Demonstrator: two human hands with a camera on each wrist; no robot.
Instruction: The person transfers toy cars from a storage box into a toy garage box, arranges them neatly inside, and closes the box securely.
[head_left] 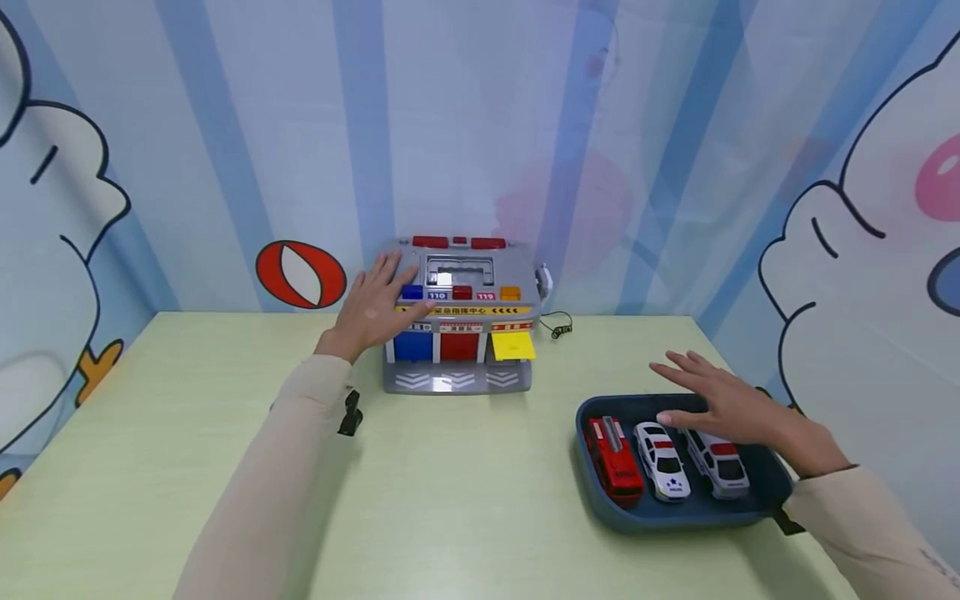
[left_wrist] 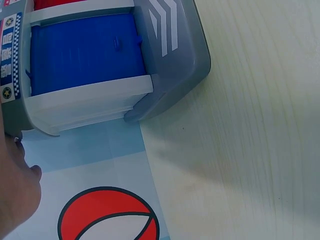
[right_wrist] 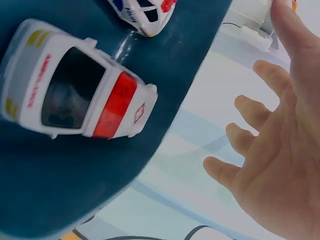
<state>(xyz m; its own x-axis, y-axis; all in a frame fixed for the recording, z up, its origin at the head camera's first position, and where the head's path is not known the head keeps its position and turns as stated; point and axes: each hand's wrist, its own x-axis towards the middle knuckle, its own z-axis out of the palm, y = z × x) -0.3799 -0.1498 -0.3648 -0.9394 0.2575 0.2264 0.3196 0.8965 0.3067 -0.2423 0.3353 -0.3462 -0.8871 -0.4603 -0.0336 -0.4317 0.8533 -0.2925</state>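
Note:
My left hand rests with straight fingers on the upper left of a grey toy garage, the thumb along its front. The garage has a blue door and a red door, both closed, and a raised yellow door. My right hand hovers with spread fingers over a dark blue tray, holding nothing. In the tray lie a red toy fire truck, a white toy police car and a white toy ambulance, which the right hand partly covers in the head view.
A thin black cable lies by the garage's right side, below a white handle. Behind the pale wooden table hangs a blue striped curtain with cartoon figures.

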